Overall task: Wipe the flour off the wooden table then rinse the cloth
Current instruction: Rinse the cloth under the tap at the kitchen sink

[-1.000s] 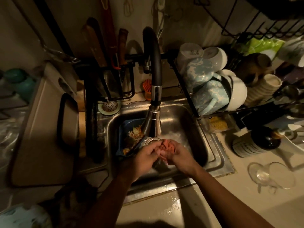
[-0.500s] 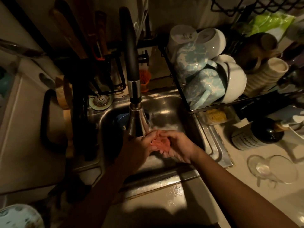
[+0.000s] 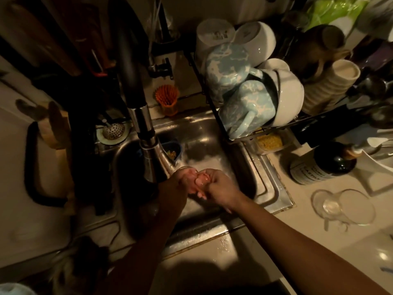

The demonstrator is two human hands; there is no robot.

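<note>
Wringing position: small pink wet cloth [image 3: 196,184], bunched, clenched between left hand [image 3: 175,188] and right hand [image 3: 221,188], both closed tight around it, over the front half of the stainless steel sink basin [image 3: 212,133]. Black-and-chrome pull-down faucet [image 3: 146,133]: spray head just beside left hand. Blue food-scrap container [image 3: 173,147]: basin's back-left corner. Black wire dish rack [image 3: 244,133] with blue marbled mugs [image 3: 240,103]: beside sink's right edge. Dark glass bottle [image 3: 323,165], clear glass [image 3: 342,207]: right countertop.
</note>
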